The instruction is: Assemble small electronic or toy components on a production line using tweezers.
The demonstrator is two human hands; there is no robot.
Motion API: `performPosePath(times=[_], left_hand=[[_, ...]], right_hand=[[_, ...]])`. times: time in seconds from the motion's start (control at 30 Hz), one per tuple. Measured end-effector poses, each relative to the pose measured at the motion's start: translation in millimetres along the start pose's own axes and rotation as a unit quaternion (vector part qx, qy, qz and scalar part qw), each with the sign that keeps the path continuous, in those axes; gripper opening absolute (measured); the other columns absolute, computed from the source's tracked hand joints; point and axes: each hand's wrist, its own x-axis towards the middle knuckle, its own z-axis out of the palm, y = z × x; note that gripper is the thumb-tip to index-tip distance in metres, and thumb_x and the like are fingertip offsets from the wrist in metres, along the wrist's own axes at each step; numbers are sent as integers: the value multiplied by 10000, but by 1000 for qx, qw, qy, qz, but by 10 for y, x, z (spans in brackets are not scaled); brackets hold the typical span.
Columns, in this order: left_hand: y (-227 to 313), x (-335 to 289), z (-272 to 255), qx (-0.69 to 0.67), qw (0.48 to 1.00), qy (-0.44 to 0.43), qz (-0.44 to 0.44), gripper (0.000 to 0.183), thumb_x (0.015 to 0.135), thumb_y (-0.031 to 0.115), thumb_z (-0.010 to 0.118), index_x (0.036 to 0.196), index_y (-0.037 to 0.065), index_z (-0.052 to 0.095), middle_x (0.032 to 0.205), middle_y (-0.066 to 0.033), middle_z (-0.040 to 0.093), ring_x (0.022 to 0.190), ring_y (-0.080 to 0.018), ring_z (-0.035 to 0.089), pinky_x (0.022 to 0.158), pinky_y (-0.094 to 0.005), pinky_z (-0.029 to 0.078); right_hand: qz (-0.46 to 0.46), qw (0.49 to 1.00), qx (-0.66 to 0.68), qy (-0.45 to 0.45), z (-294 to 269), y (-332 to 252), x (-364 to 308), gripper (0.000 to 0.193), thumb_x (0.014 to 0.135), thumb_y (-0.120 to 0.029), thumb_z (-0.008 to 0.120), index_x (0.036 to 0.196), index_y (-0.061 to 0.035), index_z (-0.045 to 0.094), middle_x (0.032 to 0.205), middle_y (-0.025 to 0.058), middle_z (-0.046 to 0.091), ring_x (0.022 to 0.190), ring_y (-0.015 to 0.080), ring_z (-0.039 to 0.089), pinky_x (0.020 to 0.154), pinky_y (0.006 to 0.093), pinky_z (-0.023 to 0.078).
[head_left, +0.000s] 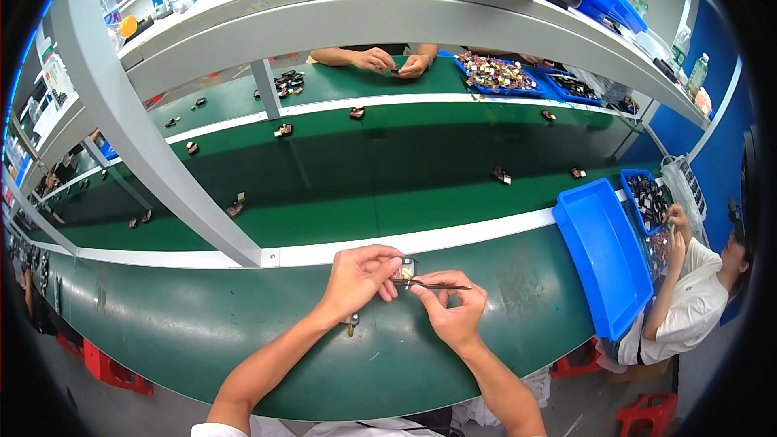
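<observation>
Over the green bench top, my left hand (354, 279) pinches a small black electronic part (409, 265) with a pale face and yellowish wires. My right hand (453, 307) grips dark tweezers (445, 285), their tips pointing left at the wires. The two hands nearly meet, and fingers cover much of the part. Beside my left wrist, a second small black part (350, 321) lies on the bench, partly hidden by the forearm.
A blue tray (603, 255) stands at right. Beyond the white rail, small parts (502, 175) lie scattered on a green belt (388, 154). A grey shelf post (154, 113) rises at left. One co-worker (688, 291) sits at right; another's hands (396, 62) work opposite.
</observation>
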Motion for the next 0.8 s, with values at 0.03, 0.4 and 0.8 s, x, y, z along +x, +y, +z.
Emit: performPosePath(times=[0.03, 0.4, 0.8], left_hand=[[2, 2, 9, -1, 1000, -2, 0, 230, 981, 50, 623, 1145, -109, 649, 839, -150, 699, 619, -191, 697, 522, -286, 581], [127, 3, 26, 72, 996, -36, -39, 247, 921, 63, 713, 1096, -99, 649, 792, -114, 708, 610, -138, 683, 507, -258, 551], [16, -5, 108, 83, 996, 22, -33, 179, 904, -13, 686, 1057, -89, 633, 788, -122, 703, 576, -133, 669, 501, -259, 547]], right_hand=[[-14, 1000, -7, -4, -10, 1, 0, 168, 772, 23, 827, 889, -16, 714, 903, 76, 770, 436, 8, 416, 416, 199, 320], [-55, 997, -42, -28, -38, -42, 23, 164, 745, 31, 830, 842, -43, 722, 876, 75, 770, 408, 43, 386, 412, 223, 325], [-99, 991, -74, -43, -32, -45, 33, 156, 729, 18, 822, 814, -68, 723, 838, 60, 768, 390, 79, 409, 432, 241, 357]])
